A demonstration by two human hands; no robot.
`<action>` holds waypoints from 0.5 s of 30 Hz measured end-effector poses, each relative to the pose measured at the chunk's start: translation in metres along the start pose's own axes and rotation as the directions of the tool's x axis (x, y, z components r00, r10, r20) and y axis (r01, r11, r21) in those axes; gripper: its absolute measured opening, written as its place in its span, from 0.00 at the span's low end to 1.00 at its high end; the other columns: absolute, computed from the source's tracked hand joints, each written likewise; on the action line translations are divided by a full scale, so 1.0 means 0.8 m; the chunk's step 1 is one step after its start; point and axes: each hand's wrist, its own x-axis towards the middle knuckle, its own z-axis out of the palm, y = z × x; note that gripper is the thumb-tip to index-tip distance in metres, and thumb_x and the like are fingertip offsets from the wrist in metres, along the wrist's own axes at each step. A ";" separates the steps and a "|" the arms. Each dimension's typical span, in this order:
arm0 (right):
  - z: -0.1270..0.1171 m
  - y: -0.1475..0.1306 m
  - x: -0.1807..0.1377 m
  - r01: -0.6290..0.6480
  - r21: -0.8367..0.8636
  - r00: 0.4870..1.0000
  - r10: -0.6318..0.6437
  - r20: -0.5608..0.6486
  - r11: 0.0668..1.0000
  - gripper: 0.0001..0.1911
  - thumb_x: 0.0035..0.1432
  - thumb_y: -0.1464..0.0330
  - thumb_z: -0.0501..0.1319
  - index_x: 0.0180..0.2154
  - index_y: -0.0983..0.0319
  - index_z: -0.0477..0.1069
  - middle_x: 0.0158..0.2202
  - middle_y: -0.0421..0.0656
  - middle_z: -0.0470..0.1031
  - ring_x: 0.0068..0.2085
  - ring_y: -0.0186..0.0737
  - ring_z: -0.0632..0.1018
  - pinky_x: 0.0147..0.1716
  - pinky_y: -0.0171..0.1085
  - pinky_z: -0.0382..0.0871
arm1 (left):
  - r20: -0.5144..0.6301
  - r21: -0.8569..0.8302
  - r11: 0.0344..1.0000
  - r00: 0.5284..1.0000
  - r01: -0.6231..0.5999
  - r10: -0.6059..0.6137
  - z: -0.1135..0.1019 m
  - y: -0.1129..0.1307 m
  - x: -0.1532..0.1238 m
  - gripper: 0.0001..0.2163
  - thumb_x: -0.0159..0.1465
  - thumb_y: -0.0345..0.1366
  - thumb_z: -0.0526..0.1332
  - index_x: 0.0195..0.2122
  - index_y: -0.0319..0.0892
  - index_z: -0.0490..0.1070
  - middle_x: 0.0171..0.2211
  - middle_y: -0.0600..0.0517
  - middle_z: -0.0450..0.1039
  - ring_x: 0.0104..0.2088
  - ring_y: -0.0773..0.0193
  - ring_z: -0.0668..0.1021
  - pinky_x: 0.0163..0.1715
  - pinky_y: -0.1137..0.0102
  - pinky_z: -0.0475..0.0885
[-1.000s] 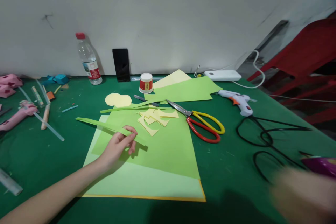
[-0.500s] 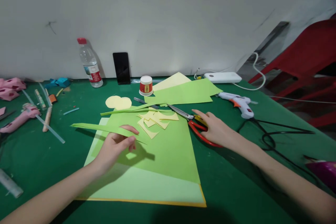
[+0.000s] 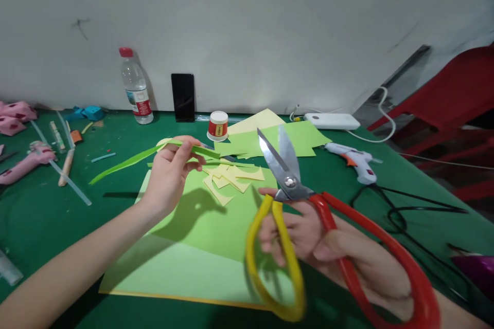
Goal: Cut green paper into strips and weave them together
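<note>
My left hand (image 3: 170, 175) pinches a long green paper strip (image 3: 127, 160) and holds it raised above the table, the strip trailing down to the left. My right hand (image 3: 328, 247) grips large scissors (image 3: 287, 175) with one yellow and one red handle; the blades are parted and point up toward the strip. Beneath both hands lies a stack of green paper sheets (image 3: 216, 226) with yellow paper scraps (image 3: 227, 177) on it.
On the green table (image 3: 46, 216) stand a water bottle (image 3: 135, 87), a black phone (image 3: 182, 96) and a small red-labelled cup (image 3: 217, 125). A white glue gun (image 3: 353, 160) with black cable lies right, a pink glue gun (image 3: 27, 162) and glue sticks left. Red chairs (image 3: 451, 97) stand at right.
My right hand took the scissors off the table and lifted them close to the camera with blades apart. My left hand raised the green strip higher and farther from me.
</note>
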 end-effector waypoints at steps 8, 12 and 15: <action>0.012 0.014 0.005 -0.243 0.048 0.942 0.223 0.252 0.969 0.32 0.37 0.72 0.51 0.50 0.63 0.55 0.34 0.46 0.76 0.27 0.36 0.77 0.26 0.34 0.67 | 0.068 -0.010 0.999 0.997 0.048 -0.047 -0.017 -0.015 0.016 0.13 0.48 0.44 0.68 0.26 0.39 0.74 0.27 0.54 0.70 0.26 0.73 0.72 0.24 0.80 0.69; 0.005 0.018 0.011 -0.235 0.003 0.931 0.224 0.290 0.972 0.32 0.38 0.71 0.51 0.50 0.64 0.55 0.32 0.46 0.76 0.21 0.34 0.74 0.22 0.34 0.66 | 0.115 -0.017 0.998 0.991 0.068 -0.066 -0.021 -0.017 0.021 0.13 0.48 0.45 0.68 0.28 0.40 0.74 0.29 0.54 0.71 0.27 0.72 0.72 0.25 0.79 0.70; 0.000 0.011 0.013 -0.222 -0.078 0.936 0.235 0.262 0.972 0.30 0.38 0.70 0.52 0.48 0.65 0.58 0.31 0.46 0.76 0.24 0.37 0.75 0.30 0.41 0.70 | 0.163 -0.009 0.997 0.984 0.072 -0.069 -0.021 -0.017 0.022 0.12 0.48 0.44 0.68 0.25 0.39 0.74 0.30 0.54 0.71 0.26 0.73 0.72 0.24 0.79 0.70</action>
